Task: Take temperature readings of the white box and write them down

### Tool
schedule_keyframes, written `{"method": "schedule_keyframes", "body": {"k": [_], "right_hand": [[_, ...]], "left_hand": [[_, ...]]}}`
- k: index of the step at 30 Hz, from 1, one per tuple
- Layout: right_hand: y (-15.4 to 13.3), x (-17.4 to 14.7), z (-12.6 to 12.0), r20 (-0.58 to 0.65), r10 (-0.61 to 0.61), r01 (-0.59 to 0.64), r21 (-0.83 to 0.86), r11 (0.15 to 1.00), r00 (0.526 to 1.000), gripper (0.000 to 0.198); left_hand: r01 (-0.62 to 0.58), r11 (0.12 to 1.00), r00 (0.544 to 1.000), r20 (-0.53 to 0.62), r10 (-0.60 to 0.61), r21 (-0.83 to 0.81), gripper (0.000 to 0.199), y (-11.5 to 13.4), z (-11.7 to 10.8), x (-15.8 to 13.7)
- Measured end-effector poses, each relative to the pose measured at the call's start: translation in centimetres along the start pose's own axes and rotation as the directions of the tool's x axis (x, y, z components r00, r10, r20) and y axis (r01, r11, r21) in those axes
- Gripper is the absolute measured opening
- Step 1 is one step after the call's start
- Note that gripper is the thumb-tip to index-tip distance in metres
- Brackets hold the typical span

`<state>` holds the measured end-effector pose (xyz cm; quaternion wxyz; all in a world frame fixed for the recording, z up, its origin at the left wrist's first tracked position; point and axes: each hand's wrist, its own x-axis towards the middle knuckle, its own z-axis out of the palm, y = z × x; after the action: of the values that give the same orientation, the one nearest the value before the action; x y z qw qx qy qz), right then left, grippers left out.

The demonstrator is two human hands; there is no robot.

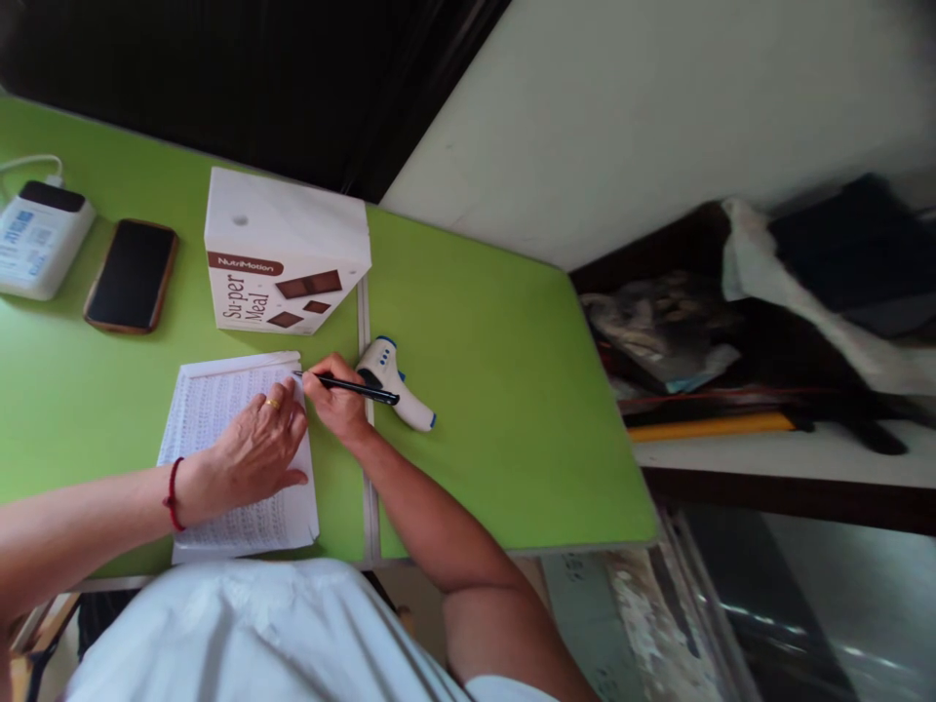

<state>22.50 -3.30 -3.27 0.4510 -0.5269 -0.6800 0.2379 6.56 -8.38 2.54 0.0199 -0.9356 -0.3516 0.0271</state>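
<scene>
A stack of paper sheets (241, 526) covered in dense rows of writing or print lies near the table's front edge. My left hand (253, 444) rests flat on it, fingers spread toward the upper right corner. In my right hand (337, 402) is a black pen (358, 388), pinched between thumb and fingers, its tip at the sheet's top right corner. Just right of that hand a white and blue infrared thermometer (401, 385) lies on its side. What the writing says is too small to read.
A white NutriMotion box (285, 253) stands behind the paper. To its left lie a phone (133, 276) and a white power bank (44, 239) with a cable. The green table (504, 390) ends at the right, beside a cluttered shelf (731, 458).
</scene>
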Motion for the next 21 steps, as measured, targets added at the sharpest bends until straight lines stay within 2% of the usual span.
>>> {"method": "schedule_keyframes", "body": {"k": [5,10,21], "right_hand": [[-0.04,0.04,0.07,0.011,0.002,-0.002,0.016,1.000,1.000,0.020],[0.07,-0.01,0.14,0.029,0.009,-0.009,0.016,1.000,1.000,0.019],[-0.06,0.02,0.05,0.023,-0.022,0.022,0.011,1.000,0.999,0.019]], "left_hand": [[0.015,1.000,0.999,-0.040,-0.016,-0.026,0.081,0.07,0.30,-0.12],[0.003,0.999,1.000,-0.031,-0.002,0.033,0.076,0.14,0.49,-0.13],[-0.001,0.999,0.998,-0.067,0.004,0.040,0.087,0.26,0.96,-0.37]]}}
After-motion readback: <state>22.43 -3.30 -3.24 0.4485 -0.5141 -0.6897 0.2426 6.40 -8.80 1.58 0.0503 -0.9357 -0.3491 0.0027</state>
